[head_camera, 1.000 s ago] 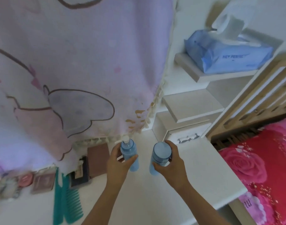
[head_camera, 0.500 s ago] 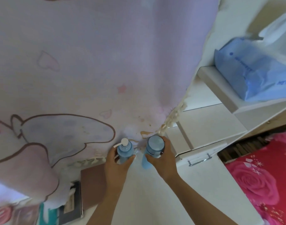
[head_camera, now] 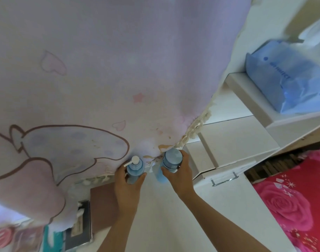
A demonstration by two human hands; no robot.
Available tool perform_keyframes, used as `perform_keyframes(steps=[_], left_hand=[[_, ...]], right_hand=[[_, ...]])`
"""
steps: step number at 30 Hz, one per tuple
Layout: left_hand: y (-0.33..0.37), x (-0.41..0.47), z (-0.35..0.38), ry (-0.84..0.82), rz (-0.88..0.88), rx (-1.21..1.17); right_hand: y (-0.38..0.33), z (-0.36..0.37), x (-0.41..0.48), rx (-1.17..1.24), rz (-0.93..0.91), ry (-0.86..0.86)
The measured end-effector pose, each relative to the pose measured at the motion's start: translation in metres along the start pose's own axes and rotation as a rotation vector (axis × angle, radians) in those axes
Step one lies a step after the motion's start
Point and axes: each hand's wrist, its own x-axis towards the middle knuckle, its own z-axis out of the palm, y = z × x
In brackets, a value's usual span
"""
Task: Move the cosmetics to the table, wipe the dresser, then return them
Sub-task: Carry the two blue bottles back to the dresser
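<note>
Both hands are up at the back of the white worktop (head_camera: 173,224), right at the hem of the pink cartoon cloth (head_camera: 119,70). The left hand (head_camera: 127,184) has its fingers curled round a blue pump bottle (head_camera: 135,167). The right hand (head_camera: 181,171) grips a blue capped bottle (head_camera: 172,159) just beside it. Both bottles are upright, but I can't tell whether their bases touch down. A brown case (head_camera: 103,206) lies to the left.

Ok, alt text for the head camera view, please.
The left hand grips a blue pump bottle and the right hand a blue capped bottle, at the back of a white dresser top. A pink cartoon cloth hangs behind; a blue tissue pack sits on a shelf.
</note>
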Motion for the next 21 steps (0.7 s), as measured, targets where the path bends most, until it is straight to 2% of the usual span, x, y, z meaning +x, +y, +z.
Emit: perform_keyframes(steps=[6,10,16,21], left_hand=[[0.002,0.0,0.0,-0.001,0.03,0.084],[0.0,-0.004,0.002,0.014,0.034,0.186],[-0.002,-0.012,-0.002,0.007,0.036,0.406],[0.02,-0.039,-0.005,0.084,0.031,0.428]], right_hand=[[0.004,0.001,-0.005,0.067,-0.008,0.002],[0.01,-0.005,-0.029,0.017,-0.017,-0.005],[0.006,-0.023,-0.056,0.003,-0.134,-0.041],[0.011,-0.052,-0.069,-0.021,-0.267,-0.04]])
